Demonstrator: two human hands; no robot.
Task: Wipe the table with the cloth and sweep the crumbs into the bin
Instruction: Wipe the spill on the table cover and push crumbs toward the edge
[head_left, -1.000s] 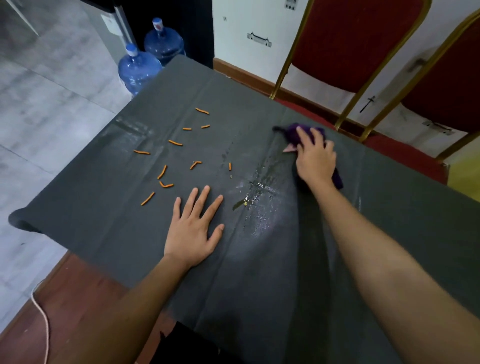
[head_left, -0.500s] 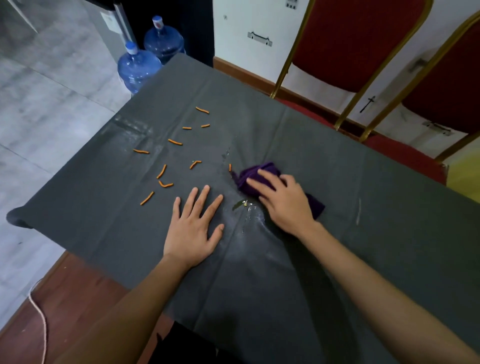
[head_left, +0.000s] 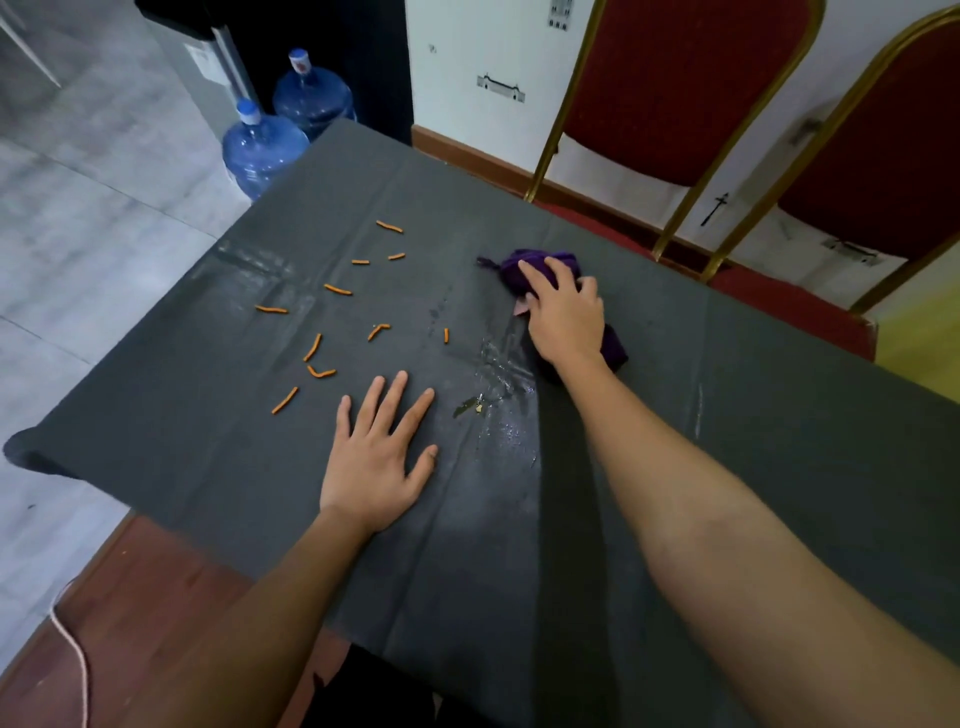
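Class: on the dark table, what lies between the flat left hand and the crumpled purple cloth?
Head view: a glistening wet patch, a small yellowish scrap and one orange crumb lie between the left hand and the crumpled purple cloth.

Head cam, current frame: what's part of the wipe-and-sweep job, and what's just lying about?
Job: purple bunched cloth, gripped by the right hand; orange stick-shaped crumbs; wet smear; dark grey covered table; left hand flat on it. No bin in view.
Lying about: two blue plastic water jugs; red padded chairs with gold metal frames; white cord on the floor.
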